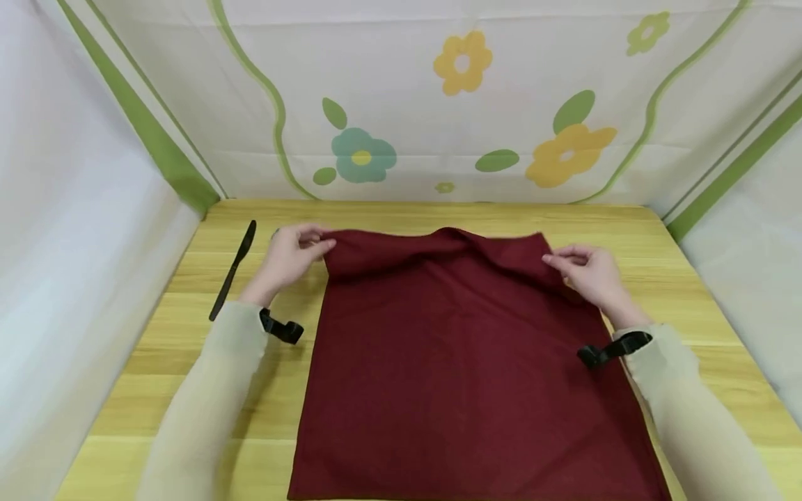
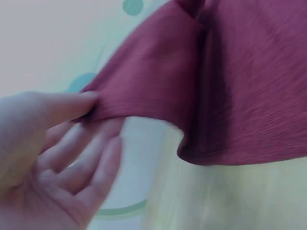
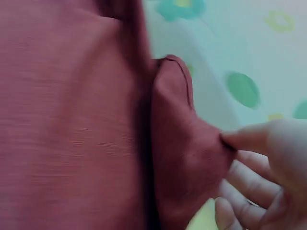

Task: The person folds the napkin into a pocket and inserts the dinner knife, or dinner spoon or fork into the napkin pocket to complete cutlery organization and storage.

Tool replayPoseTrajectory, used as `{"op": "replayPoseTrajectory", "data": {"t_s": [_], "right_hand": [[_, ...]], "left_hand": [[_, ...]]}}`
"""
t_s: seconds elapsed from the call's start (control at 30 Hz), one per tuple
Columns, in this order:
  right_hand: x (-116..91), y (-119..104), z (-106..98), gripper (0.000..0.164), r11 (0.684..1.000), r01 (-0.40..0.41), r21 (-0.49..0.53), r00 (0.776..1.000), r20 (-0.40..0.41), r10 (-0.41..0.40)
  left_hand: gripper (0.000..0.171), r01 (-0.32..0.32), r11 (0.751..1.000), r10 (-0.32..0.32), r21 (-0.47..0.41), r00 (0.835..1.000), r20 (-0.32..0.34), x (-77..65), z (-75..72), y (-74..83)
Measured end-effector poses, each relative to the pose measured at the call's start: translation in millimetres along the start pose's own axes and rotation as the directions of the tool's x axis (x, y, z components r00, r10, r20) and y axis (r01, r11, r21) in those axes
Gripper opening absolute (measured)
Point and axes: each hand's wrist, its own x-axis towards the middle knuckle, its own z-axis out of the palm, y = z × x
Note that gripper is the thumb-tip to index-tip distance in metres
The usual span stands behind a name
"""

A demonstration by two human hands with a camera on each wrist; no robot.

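A dark red cloth napkin (image 1: 464,376) lies spread over the middle of the table, its far edge lifted and bent into a soft fold. My left hand (image 1: 293,254) pinches the far left corner between thumb and fingers; the left wrist view shows the raised corner of the napkin (image 2: 144,72) hanging from that pinch. At the far right corner, my right hand (image 1: 590,273) pinches the fabric in the same way. In the right wrist view the napkin's corner (image 3: 192,148) is drawn up to the thumb, with the other fingers behind.
A black plastic knife (image 1: 233,271) lies slanted on the wooden table (image 1: 169,390), left of my left hand. A white curtain (image 1: 401,90) with printed flowers stands behind the table's far edge, with more white fabric along both sides.
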Motion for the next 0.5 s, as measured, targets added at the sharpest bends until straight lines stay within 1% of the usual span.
{"op": "replayPoseTrajectory", "data": {"t_s": [0.1,0.13,0.2,0.27,0.37,0.43,0.5], "right_hand": [[15.8,0.3,-14.7,0.03,0.991,-0.036,0.13,0.993,-0.103,0.05],[21.3,0.7,-19.2,0.028,0.987,-0.047,0.157,0.989,-0.13,0.067],[32.9,3.2,-27.0,0.026,0.981,-0.069,0.18,0.981,-0.166,0.1],[42.5,6.8,-31.9,0.028,0.979,-0.096,0.18,0.973,-0.189,0.13],[53.7,14.8,-33.2,0.037,0.975,-0.145,0.167,0.966,-0.192,0.176],[58.6,20.6,-30.6,0.045,0.973,-0.174,0.151,0.963,-0.181,0.2],[62.7,25.1,-26.2,0.055,0.977,-0.192,0.094,0.966,-0.159,0.205]], "left_hand": [[0.027,-0.007,1.0,0.009,0.021,0.995,-0.098,21.7,-2.1,1.2],[0.027,-0.013,1.0,0.017,0.029,0.993,-0.119,29.0,-2.2,1.7],[0.026,-0.032,0.998,0.04,0.053,0.986,-0.161,43.4,-1.3,0.9],[0.024,-0.04,0.997,0.052,0.062,0.979,-0.195,55.7,0.4,-1.1],[0.024,-0.018,0.998,0.031,0.059,0.972,-0.234,69.4,5.1,-8.7],[0.03,0.025,0.998,-0.01,0.062,0.973,-0.232,74.3,8.9,-14.2],[0.039,0.065,0.994,-0.045,0.089,0.977,-0.207,75.2,12.8,-18.9]]}}
